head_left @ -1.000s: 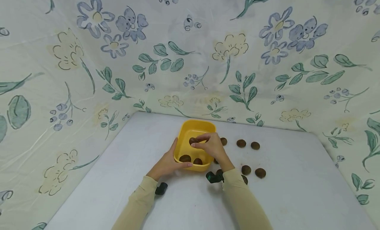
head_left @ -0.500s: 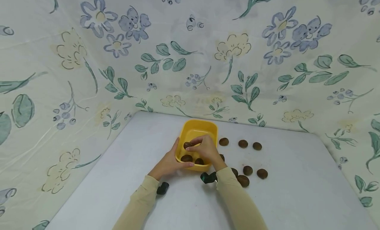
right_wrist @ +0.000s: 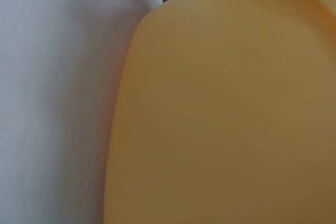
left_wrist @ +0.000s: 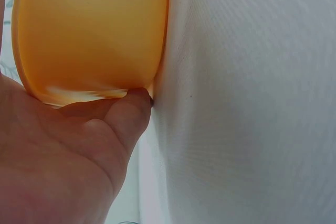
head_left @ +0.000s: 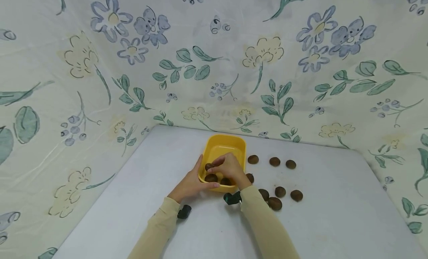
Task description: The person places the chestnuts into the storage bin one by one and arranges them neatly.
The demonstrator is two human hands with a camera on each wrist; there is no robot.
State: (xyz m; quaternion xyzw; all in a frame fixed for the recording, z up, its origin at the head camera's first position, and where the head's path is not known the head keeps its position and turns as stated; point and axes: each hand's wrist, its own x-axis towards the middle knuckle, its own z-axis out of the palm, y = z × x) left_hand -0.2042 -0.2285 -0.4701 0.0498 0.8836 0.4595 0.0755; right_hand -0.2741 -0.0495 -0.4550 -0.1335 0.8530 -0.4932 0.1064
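Note:
A yellow rectangular plastic container (head_left: pixel 227 139) stands on the table. My left hand (head_left: pixel 191 183) grips its near left corner, the thumb (left_wrist: pixel 128 114) lying along the near wall and the fingers on the left side. Inside the container, my right hand (head_left: pixel 230 168) pinches a brown chestnut (head_left: pixel 209 166) between thumb and fingertips, low near the left wall. Below it lie a larger chestnut (head_left: pixel 211 178) and another chestnut (head_left: pixel 225 181) against the near wall. The container's side fills most of the right wrist view, where the chestnut is hidden.
Several loose chestnuts lie right of the container, among them a chestnut (head_left: pixel 253 159) at the back and a chestnut (head_left: pixel 275 203) nearer the front. The white table (head_left: pixel 334 214) meets a floral-patterned cloth (head_left: pixel 234 77) at the back and left.
My right hand has moved left and lower inside the container with the pinched chestnut, toward the chestnuts lying there. My left hand keeps its hold. The head view has shifted slightly.

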